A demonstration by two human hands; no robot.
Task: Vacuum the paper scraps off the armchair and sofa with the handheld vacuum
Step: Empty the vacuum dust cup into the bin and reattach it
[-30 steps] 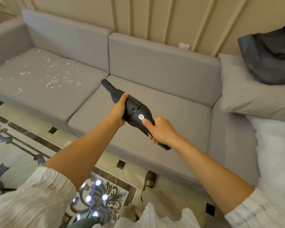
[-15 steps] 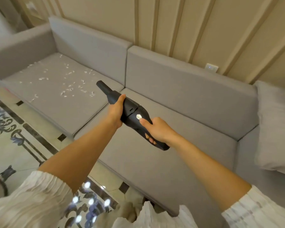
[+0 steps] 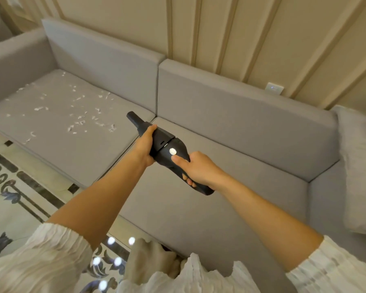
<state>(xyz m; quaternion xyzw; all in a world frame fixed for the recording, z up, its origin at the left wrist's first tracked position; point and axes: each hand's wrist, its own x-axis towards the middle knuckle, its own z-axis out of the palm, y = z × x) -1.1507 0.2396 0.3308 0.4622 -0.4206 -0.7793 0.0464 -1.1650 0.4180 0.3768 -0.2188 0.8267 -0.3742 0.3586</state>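
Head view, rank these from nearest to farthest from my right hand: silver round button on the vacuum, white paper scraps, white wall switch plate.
1. Silver round button, just beyond the right hand's thumb tip.
2. White wall switch plate, up and right, behind the backrest.
3. White paper scraps, scattered over the far-left seat cushion.

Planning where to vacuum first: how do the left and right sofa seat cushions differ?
The left seat cushion is littered with white paper scraps; the right seat cushion shows none. The vacuum hangs over the right one, nozzle pointing toward the left. Both are grey fabric.
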